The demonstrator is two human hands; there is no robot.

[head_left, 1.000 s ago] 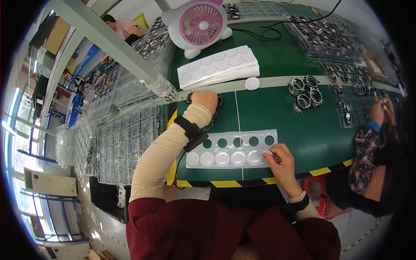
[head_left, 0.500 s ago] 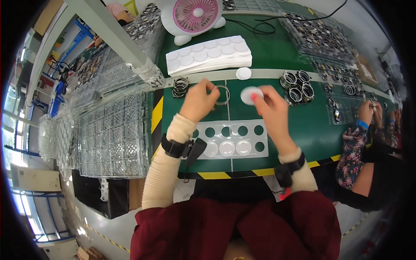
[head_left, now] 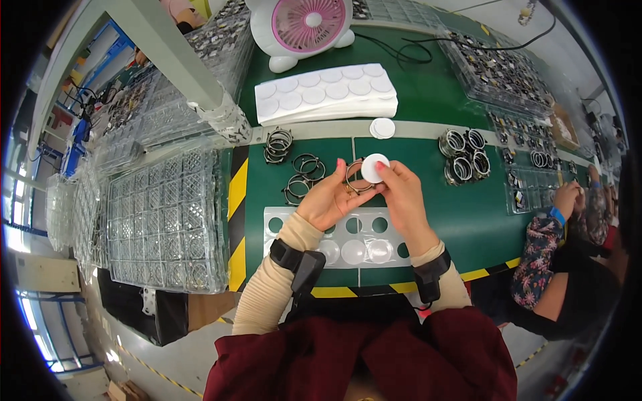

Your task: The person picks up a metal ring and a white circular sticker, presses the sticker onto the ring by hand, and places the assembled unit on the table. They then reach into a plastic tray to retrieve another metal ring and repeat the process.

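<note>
In my left hand (head_left: 326, 200) a thin metal ring, like a watch case (head_left: 348, 180), is held upright between thumb and fingers. My right hand (head_left: 405, 197) pinches a round white disc (head_left: 375, 167) by its edge, thumb on its face. The disc overlaps the ring's right side; whether they touch, I cannot tell. Below both hands lies a clear sheet (head_left: 367, 234) with round holes and several white discs on it. Similar rings (head_left: 307, 168) lie left of my left hand, beside another ring stack (head_left: 277, 146). A small pile of white discs (head_left: 382, 128) sits beyond my hands.
A stack of white disc sheets (head_left: 314, 110) and a pink-white fan (head_left: 313, 20) stand at the back. More rings (head_left: 456, 142) are grouped at right. Clear trays (head_left: 167, 224) pile up at left by a pillar (head_left: 164, 57). A co-worker's hand (head_left: 567, 197) works at far right.
My hands have come together, bringing the white disc left and down to the ring. My left hand has moved nearer and right, uncovering the rings on its left. The view has shifted slightly.
</note>
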